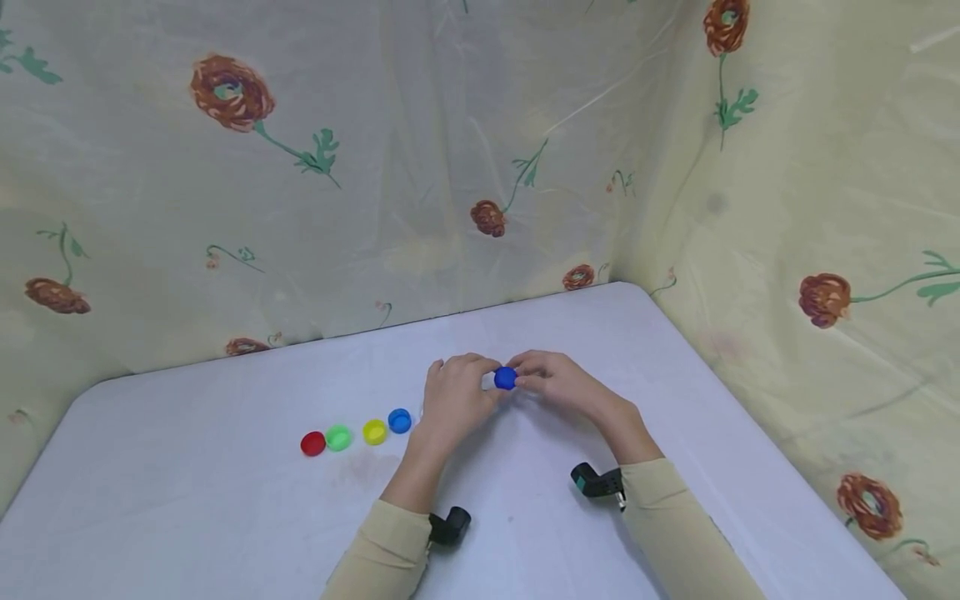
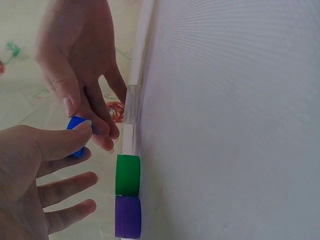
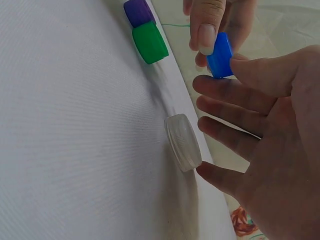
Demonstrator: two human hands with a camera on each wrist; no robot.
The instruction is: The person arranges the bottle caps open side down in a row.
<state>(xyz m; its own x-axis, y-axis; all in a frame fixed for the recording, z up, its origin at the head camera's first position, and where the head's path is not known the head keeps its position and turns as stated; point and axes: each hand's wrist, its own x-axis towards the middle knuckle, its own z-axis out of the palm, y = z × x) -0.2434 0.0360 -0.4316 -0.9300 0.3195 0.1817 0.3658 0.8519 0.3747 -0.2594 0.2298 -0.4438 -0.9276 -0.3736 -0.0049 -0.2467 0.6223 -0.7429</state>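
Note:
Between the two hands, raised off the table, is a blue bottle cap (image 1: 506,377). My left hand (image 1: 457,396) pinches it between thumb and index finger, the other fingers spread. From the other side, my right hand (image 1: 562,383) pinches the same cap (image 3: 220,56) with thumb and index finger. Close by on the table stand a green cap (image 2: 128,175) and a purple cap (image 2: 128,216), side by side in the left wrist view. A clear cap (image 3: 183,142) lies near the right hand's little finger in the right wrist view. The left hand hides several of these in the head view.
Left of the left hand, a row of caps lies on the white table (image 1: 187,500): red (image 1: 312,443), light green (image 1: 339,437), yellow (image 1: 375,432) and blue. Flower-patterned sheeting (image 1: 375,167) hangs behind and to the right of the table.

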